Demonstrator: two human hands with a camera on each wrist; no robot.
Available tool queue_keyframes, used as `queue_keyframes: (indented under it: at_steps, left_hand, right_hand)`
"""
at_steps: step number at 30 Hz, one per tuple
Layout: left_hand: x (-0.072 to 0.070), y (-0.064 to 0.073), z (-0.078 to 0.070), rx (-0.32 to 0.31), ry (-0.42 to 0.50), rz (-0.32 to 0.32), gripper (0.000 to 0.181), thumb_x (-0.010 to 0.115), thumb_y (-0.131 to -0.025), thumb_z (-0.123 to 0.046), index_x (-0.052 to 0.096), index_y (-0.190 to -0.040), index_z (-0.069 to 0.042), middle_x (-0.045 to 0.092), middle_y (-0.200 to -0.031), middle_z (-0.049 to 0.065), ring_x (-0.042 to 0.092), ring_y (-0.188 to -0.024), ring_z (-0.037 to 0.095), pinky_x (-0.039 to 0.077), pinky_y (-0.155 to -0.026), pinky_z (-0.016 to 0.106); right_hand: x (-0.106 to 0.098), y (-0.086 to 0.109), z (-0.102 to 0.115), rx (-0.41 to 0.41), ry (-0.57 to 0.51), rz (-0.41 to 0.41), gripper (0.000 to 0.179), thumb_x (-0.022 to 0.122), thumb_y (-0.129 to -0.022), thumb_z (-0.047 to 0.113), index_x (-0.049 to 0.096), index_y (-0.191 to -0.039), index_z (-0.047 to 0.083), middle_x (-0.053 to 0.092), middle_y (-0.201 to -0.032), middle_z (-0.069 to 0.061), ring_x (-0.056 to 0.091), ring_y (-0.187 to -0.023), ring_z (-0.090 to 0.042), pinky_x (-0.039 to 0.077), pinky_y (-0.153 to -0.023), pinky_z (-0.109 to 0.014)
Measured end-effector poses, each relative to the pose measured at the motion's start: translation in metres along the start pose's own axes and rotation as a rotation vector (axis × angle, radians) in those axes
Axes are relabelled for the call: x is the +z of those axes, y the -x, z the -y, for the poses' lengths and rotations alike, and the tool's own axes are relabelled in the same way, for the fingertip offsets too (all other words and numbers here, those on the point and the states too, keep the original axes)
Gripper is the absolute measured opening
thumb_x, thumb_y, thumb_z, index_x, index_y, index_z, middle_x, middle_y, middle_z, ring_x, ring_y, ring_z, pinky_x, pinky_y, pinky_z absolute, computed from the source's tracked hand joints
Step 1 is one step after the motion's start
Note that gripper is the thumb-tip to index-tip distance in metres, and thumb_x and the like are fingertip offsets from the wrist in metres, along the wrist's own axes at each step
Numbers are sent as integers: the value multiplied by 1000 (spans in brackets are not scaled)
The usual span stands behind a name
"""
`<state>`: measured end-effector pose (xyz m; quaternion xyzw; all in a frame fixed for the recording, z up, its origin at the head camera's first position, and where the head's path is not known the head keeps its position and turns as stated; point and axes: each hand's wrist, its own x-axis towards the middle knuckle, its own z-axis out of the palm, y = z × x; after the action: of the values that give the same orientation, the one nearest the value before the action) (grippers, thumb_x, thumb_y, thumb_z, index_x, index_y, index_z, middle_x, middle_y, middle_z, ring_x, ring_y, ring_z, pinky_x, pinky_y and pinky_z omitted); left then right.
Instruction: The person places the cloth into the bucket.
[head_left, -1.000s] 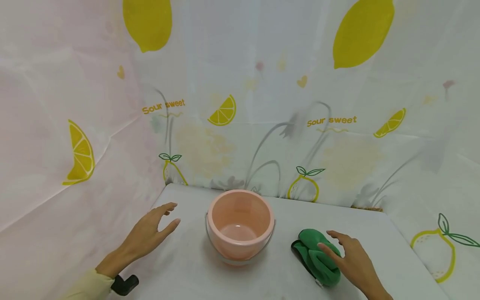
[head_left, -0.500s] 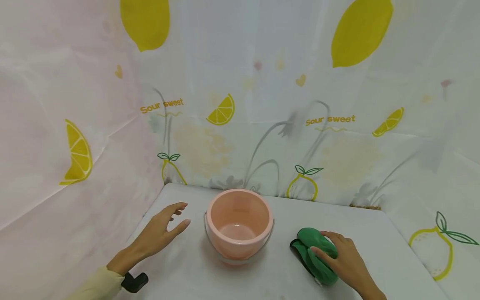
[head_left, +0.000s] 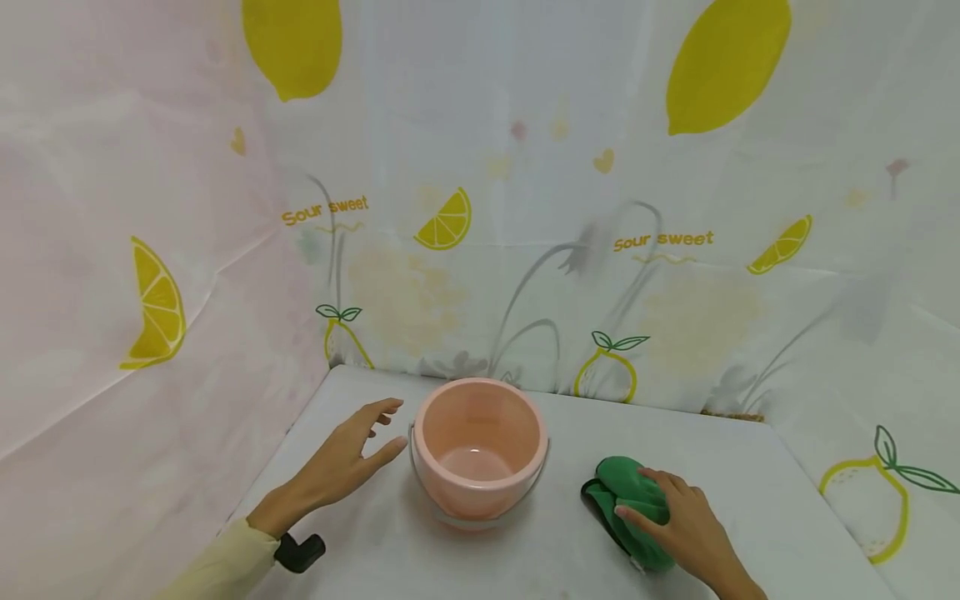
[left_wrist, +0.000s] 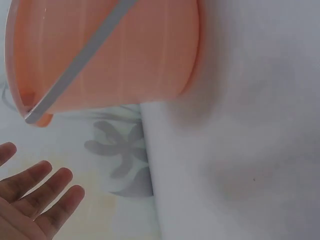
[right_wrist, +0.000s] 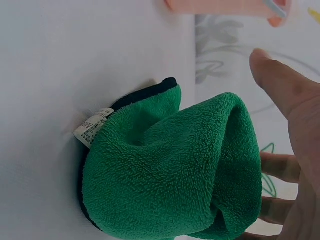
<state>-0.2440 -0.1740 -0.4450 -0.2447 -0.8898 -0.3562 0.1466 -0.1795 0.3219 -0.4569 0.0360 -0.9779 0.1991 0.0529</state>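
A pink bucket (head_left: 480, 497) stands upright mid-table, its thin grey handle (left_wrist: 80, 64) hanging down the front. My left hand (head_left: 341, 462) is just left of the bucket with its fingers extended. A small gap separates those fingers from the bucket in the left wrist view, and nothing is in the hand. To the right lies a crumpled green towel (right_wrist: 150, 172) with a black edge and a white label (right_wrist: 95, 126). My right hand (head_left: 688, 527) reaches over the towel's right side, thumb spread away from the cloth. The towel hides part of the fingers in the right wrist view.
The white table (head_left: 540, 554) meets a lemon-print cloth backdrop (head_left: 480, 292) at the back and on both sides. A black wrist strap piece (head_left: 300, 553) sticks out below my left sleeve (head_left: 225, 562).
My left hand has moved right, closer to the bucket. My right hand has shifted left over the green towel. Bucket and towel have stayed in place.
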Motion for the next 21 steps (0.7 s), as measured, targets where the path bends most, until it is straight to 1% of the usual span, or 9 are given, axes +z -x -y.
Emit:
queue_keyframes:
  at_steps: [6,12,15,17,21]
  left_hand:
    - [9,-5,-3,22,67,9,57,65,-102,-42,46,-152,-21,59,-140,4,61,-118,20,55,-91,48]
    - [18,-10,-5,54,106,12,55,64,-102,-38,47,-151,-17,60,-138,1,61,-115,16,55,-90,40]
    - [21,-12,-6,68,121,15,54,64,-103,-37,47,-150,-18,59,-136,-3,60,-115,14,55,-90,37]
    - [23,-13,-7,62,134,22,53,63,-103,-37,47,-150,-19,59,-134,-4,59,-114,14,55,-91,39]
    - [24,-12,-8,19,153,43,54,62,-103,-40,45,-151,-23,60,-131,-3,60,-108,17,55,-87,44]
  right_hand:
    - [3,-1,3,4,1,32,83,71,-88,65,54,-145,7,55,-141,-26,53,-117,-55,49,-88,-69]
    - [5,-2,3,33,12,78,89,73,-84,68,52,-148,8,53,-142,-27,52,-117,-56,49,-88,-70]
    - [7,-3,3,40,14,101,92,75,-82,67,51,-149,8,52,-144,-28,52,-117,-55,50,-84,-69]
    - [9,-4,2,41,15,109,92,77,-81,65,51,-149,9,51,-144,-28,52,-116,-54,52,-81,-67]
    - [12,-5,3,34,23,111,94,82,-78,62,50,-149,9,51,-143,-29,54,-113,-54,53,-75,-66]
